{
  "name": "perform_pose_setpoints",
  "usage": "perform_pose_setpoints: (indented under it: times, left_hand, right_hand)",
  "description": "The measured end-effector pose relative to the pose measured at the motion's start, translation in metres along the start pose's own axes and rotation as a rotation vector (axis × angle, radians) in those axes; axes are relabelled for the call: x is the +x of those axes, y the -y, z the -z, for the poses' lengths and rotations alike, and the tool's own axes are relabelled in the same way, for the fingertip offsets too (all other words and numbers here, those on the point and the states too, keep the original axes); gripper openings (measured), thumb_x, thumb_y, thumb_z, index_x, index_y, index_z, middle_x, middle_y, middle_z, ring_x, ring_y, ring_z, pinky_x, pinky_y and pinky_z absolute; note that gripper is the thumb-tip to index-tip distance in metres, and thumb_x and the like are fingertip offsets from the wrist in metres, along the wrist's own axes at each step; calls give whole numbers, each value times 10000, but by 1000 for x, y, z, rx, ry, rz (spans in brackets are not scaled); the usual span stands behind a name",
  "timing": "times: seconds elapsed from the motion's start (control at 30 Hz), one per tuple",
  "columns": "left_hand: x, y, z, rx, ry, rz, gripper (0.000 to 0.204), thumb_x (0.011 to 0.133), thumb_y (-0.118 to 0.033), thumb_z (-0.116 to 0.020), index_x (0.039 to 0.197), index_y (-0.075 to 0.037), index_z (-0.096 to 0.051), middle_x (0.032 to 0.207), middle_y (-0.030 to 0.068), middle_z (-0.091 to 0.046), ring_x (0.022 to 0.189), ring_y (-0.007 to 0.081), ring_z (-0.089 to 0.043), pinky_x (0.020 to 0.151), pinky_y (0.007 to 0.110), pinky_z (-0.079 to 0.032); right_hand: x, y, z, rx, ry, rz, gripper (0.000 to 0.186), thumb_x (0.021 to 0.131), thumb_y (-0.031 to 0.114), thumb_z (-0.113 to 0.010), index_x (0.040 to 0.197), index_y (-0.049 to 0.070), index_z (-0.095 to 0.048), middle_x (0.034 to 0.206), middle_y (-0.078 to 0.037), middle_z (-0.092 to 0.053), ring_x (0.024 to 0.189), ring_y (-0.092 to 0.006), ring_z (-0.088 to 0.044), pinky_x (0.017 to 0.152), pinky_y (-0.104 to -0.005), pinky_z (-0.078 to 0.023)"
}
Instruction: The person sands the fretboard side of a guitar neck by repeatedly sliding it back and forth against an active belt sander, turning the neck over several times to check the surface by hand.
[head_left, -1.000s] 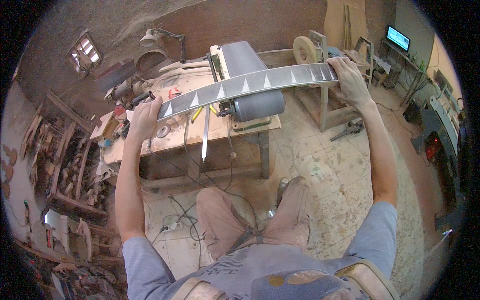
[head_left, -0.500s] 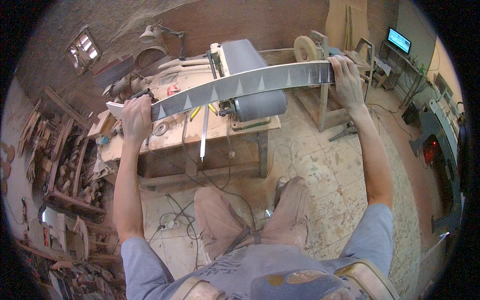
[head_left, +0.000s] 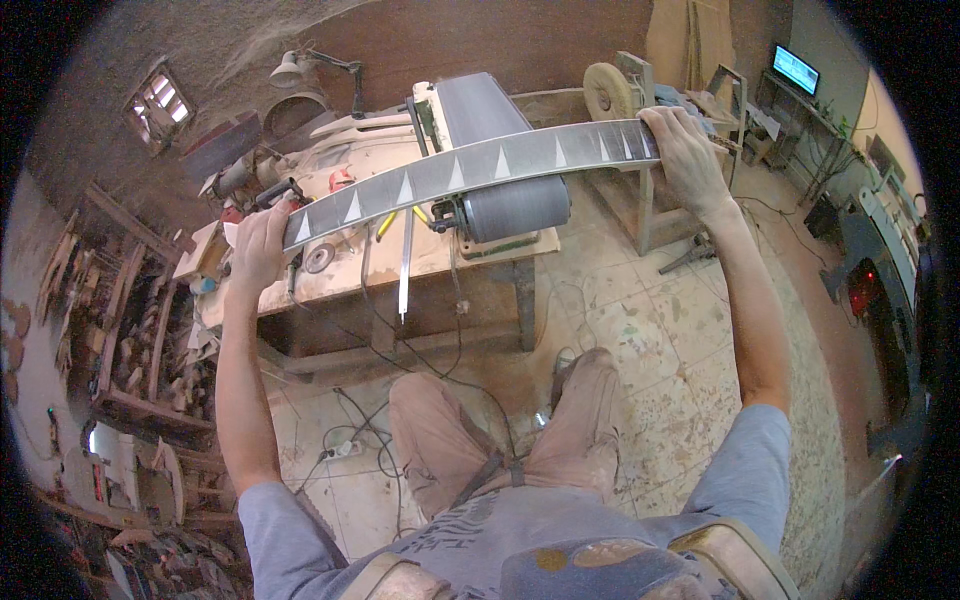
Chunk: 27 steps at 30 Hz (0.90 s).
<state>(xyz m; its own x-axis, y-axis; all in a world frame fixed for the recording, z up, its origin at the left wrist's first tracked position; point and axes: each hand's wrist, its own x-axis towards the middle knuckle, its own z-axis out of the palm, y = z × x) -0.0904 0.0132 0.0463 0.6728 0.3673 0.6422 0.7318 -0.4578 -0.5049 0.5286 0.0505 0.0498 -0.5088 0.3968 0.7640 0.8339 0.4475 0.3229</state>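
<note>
My two hands hold a long, slightly bowed-looking guitar neck (head_left: 480, 170) by its ends, its dark face with pale triangular inlays turned toward me. My left hand (head_left: 260, 245) is closed round the left end, where a bit of pale wood sticks out past the knuckles. At the other end, the fingers of my right hand (head_left: 685, 158) curl over the top edge. The neck crosses in front of a belt sander (head_left: 518, 210) with a wide grey belt; whether they touch cannot be made out.
The sander stands on a dusty workbench (head_left: 340, 270) strewn with tools, including a metal rule (head_left: 405, 265). A round buffing wheel (head_left: 607, 92) sits behind on the right. Cables (head_left: 365, 430) lie on the tiled floor. Wood-filled shelves (head_left: 140, 330) line the left; a lit monitor (head_left: 796, 68) is far right.
The guitar neck and both hands have shifted slightly left, and its inlaid face catches more light. Both hands keep their hold.
</note>
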Motion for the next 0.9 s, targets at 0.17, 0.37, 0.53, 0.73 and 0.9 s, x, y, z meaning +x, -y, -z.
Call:
perform_pose_setpoints:
  times: [0.17, 0.37, 0.53, 0.73, 0.9]
  left_hand:
    - [-4, 6, 4, -153, 362, 227, 450, 902, -90, -635, 1327, 31, -554, 1053, 195, -693, 940, 376, -652, 838, 461, -499]
    - [5, -3, 1, 61, -83, -22, 240, 958, -92, -530, 1159, 19, -602, 925, 181, -665, 876, 383, -636, 792, 470, -471]
    - [26, -24, 16, 56, -16, 238, 291, 1028, -192, -392, 823, -25, -516, 775, 179, -552, 768, 378, -564, 741, 445, -411]
    - [17, -17, 19, -87, 39, 404, 370, 1046, -247, -343, 786, -38, -502, 760, 181, -540, 756, 387, -544, 759, 452, -395]
    - [-27, 21, 7, 48, 73, 2, 428, 943, -65, -600, 1360, 8, -534, 1044, 174, -681, 950, 383, -647, 814, 440, -512]
  right_hand:
    - [2, 0, 10, 120, 203, -63, 609, 677, 8, -745, 1245, 35, -527, 1208, -148, -596, 1172, -361, -558, 1016, -441, -476]
    - [-2, 5, -9, -83, -52, -26, 423, 865, 76, -602, 1275, 69, -500, 1201, -115, -587, 1152, -324, -564, 976, -423, -487]
    - [-3, 11, -19, -255, -190, -44, 409, 896, 122, -594, 1287, 98, -478, 1210, -95, -563, 1173, -283, -554, 962, -406, -467]
    - [9, 20, -14, -182, -174, -24, 388, 880, 90, -601, 1250, 95, -485, 1183, -82, -564, 1146, -274, -559, 935, -400, -465]
    - [13, 25, 4, 19, 3, 6, 434, 799, 46, -660, 1205, 55, -507, 1129, -106, -585, 1106, -313, -572, 918, -412, -487]
